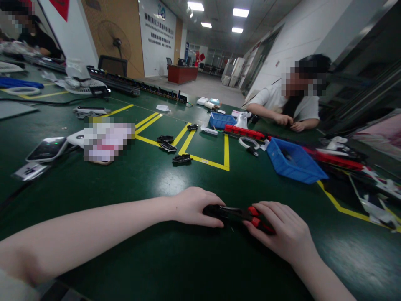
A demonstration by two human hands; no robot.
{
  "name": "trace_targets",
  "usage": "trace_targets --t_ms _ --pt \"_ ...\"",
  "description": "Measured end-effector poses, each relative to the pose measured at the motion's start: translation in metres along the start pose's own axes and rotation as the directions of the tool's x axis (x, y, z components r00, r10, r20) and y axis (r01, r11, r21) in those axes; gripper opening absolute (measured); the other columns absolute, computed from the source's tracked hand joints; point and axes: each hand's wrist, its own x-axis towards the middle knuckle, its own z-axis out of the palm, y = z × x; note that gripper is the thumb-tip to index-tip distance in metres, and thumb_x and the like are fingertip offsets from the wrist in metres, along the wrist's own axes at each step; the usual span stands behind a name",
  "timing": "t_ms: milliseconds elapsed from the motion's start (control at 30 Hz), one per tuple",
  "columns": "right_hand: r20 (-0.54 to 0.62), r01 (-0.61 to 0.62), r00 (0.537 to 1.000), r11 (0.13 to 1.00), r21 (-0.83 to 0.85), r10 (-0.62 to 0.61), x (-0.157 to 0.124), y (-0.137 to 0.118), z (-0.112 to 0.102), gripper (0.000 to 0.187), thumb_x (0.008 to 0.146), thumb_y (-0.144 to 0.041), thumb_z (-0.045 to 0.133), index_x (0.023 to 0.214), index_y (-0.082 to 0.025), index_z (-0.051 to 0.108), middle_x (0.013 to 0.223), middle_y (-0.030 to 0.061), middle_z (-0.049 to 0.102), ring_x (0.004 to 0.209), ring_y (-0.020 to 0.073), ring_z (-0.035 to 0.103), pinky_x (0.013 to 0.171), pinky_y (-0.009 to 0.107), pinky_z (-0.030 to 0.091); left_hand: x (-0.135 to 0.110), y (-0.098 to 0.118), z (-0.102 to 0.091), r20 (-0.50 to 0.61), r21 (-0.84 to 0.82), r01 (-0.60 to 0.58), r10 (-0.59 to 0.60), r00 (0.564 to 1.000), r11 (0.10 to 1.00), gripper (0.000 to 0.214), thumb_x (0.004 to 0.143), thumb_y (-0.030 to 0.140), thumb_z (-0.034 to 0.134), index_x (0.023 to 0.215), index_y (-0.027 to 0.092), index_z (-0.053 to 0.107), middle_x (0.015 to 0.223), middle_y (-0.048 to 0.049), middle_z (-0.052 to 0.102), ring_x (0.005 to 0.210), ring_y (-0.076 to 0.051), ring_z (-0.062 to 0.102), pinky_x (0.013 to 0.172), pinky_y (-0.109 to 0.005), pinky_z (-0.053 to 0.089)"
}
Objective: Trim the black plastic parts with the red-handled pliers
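Both my hands rest on the green table (175,259) near its front edge and hold one black and red part (238,215) between them. My left hand (196,207) is closed round the part's black left end. My right hand (282,232) is closed over its red right end, fingers curled on top. The part lies low against the table surface. Three small black parts (181,159) lie farther back inside a yellow taped rectangle.
A blue bin (294,163) stands to the right, a smaller blue bin (221,120) behind it. Red and black strips (244,131) lie along the right side. A person (288,104) sits at the far right; another person (31,35) sits far left. Devices and a scanner (46,149) lie left.
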Motion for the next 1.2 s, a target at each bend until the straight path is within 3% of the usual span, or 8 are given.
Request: trace_targets --t_ms 1200 --pt "0.005 0.043 0.999 0.999 -0.002 -0.043 -0.0022 0.0054 -0.0003 0.025 0.084 -0.037 0.066 0.098 -0.016 0.066 0.09 0.0103 0.072 0.082 0.0215 0.068 0.07 0.033 0.053 0.0001 0.0051 -0.0031 0.023 0.01 0.008 -0.009 1.0 1.0 0.042 0.089 0.046 0.063 0.122 0.02 0.062 0.102 -0.0047 0.07 0.086 -0.018 0.065 0.07 -0.027 0.045"
